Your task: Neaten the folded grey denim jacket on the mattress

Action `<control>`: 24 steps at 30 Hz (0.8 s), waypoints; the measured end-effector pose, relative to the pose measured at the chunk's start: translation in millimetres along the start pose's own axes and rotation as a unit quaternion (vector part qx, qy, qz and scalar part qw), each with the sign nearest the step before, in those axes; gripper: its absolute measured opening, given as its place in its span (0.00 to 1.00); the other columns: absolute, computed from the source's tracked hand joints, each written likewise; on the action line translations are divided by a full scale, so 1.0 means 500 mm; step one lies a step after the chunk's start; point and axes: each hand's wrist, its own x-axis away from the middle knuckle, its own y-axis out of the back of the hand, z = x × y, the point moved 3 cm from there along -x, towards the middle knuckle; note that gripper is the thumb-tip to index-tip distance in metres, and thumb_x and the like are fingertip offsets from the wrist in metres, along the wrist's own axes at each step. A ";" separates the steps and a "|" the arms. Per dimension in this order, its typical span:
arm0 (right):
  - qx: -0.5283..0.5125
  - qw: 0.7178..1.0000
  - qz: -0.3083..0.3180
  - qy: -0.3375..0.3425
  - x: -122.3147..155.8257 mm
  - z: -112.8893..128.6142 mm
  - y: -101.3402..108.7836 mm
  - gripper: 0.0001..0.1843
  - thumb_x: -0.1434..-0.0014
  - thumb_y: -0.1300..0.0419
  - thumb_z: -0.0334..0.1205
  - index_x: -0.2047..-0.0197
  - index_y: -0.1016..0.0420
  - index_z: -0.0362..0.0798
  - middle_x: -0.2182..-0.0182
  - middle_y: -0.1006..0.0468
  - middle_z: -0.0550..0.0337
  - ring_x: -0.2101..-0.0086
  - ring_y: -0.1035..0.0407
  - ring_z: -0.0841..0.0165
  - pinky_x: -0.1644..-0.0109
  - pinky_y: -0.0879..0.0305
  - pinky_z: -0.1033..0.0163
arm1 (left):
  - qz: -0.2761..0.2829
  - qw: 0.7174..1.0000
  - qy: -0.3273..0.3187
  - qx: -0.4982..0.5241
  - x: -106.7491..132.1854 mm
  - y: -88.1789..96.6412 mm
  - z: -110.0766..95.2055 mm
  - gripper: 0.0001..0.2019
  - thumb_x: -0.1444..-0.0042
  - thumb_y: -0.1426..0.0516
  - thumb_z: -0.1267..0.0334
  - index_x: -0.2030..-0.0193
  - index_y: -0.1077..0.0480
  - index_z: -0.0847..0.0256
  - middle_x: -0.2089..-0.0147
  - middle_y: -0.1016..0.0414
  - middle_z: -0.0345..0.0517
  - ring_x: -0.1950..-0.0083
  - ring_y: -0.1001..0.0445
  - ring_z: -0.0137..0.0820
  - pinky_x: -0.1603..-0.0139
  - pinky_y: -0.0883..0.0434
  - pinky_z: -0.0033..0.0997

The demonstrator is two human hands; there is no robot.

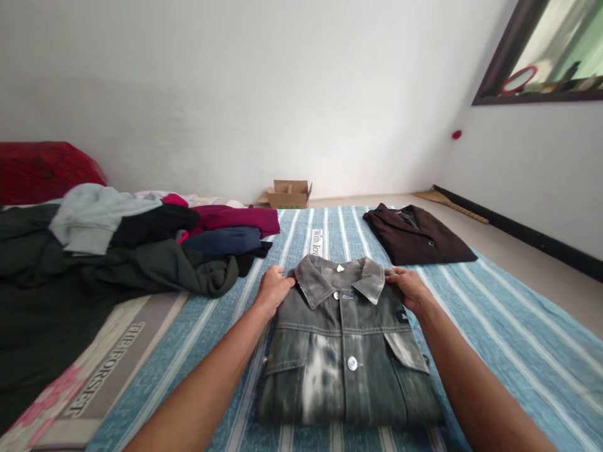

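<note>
Showed a white wall [235,94] behind a blue striped sheet [532,333] across the foreground, with a heap of loose clothes [155,267] along the left. Placed a washed grey-green denim jacket [325,376] on the sheet's near middle, folded compactly, front up, with collar toward the wall. Set a folded dark brown garment [419,238] farther off, to the right, and an open cardboard box [289,196] beyond the sheet's far edge. Gripped the jacket at both shoulders, just outside the collar [315,285], pinching cloth between thumb and fingers with the left hand [274,289] and likewise with the right hand [412,290]. Could not tell the jacket's lower edge as touching the sheet or just clear of it. Called, by judgement, for equal pull from the two hands, with wrists level and every layer caught in the pinch, to keep the sides square and the front straight from collar to silver button [352,363]. Offered the widest open room over bare sheet at right; offered less at left, with the heap's rolled end near the left hand; offered least ahead of the right hand, with the brown garment's near corner just beyond.
</note>
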 end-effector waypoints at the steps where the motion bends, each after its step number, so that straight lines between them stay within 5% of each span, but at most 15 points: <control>1: 0.003 1.000 0.001 0.000 -0.001 0.001 -0.001 0.12 0.65 0.41 0.27 0.72 0.30 0.47 0.82 0.27 0.64 0.81 0.33 0.69 0.76 0.36 0.65 | -0.033 0.998 -0.041 -0.030 0.016 0.001 -0.014 0.16 0.59 0.40 0.79 0.64 0.38 0.61 0.70 0.27 0.40 0.57 0.27 0.36 0.62 0.35 0.24; 4: 0.016 1.000 0.000 0.002 -0.005 0.004 -0.004 0.13 0.67 0.44 0.26 0.73 0.30 0.46 0.82 0.27 0.64 0.81 0.32 0.68 0.75 0.35 0.65 | -0.076 0.955 -0.224 -0.178 0.101 -0.025 -0.060 0.15 0.58 0.38 0.75 0.63 0.35 0.60 0.57 0.27 0.48 0.44 0.34 0.43 0.45 0.38 0.33; 7: 0.029 1.000 -0.006 0.007 -0.006 0.007 -0.007 0.12 0.68 0.45 0.26 0.75 0.30 0.46 0.82 0.27 0.64 0.81 0.32 0.69 0.75 0.34 0.65 | 0.043 0.862 -0.356 -0.359 0.203 -0.084 -0.057 0.07 0.46 0.46 0.69 0.59 0.32 0.59 0.48 0.30 0.50 0.42 0.36 0.41 0.39 0.41 0.40; 10: 0.040 0.999 -0.013 0.013 -0.004 0.014 -0.011 0.12 0.68 0.45 0.27 0.76 0.30 0.47 0.82 0.27 0.64 0.81 0.32 0.68 0.75 0.34 0.64 | 0.162 0.750 -0.379 -0.516 0.266 -0.122 -0.001 0.13 0.40 0.50 0.62 0.51 0.33 0.63 0.39 0.37 0.56 0.34 0.44 0.43 0.36 0.47 0.48; 12: 0.047 0.999 -0.014 0.018 -0.002 0.021 -0.015 0.12 0.68 0.45 0.27 0.75 0.30 0.48 0.82 0.26 0.63 0.80 0.32 0.68 0.75 0.33 0.64 | 0.185 0.713 -0.360 -0.573 0.276 -0.123 0.037 0.19 0.37 0.53 0.57 0.44 0.35 0.64 0.35 0.41 0.58 0.32 0.49 0.44 0.35 0.50 0.52; 19: 0.113 0.991 -0.044 0.061 -0.002 0.035 -0.025 0.12 0.67 0.44 0.27 0.74 0.32 0.47 0.82 0.27 0.63 0.80 0.31 0.67 0.74 0.31 0.61 | 0.182 0.700 -0.338 -0.603 0.258 -0.101 0.076 0.27 0.34 0.62 0.51 0.36 0.43 0.63 0.30 0.51 0.54 0.29 0.58 0.41 0.34 0.54 0.55; 24: 0.246 0.955 -0.111 0.121 -0.015 0.033 -0.027 0.10 0.64 0.43 0.28 0.74 0.32 0.48 0.83 0.29 0.64 0.78 0.32 0.67 0.74 0.35 0.64 | 0.180 0.703 -0.347 -0.595 0.259 -0.104 0.082 0.27 0.34 0.63 0.51 0.35 0.44 0.62 0.30 0.52 0.53 0.29 0.59 0.41 0.34 0.55 0.56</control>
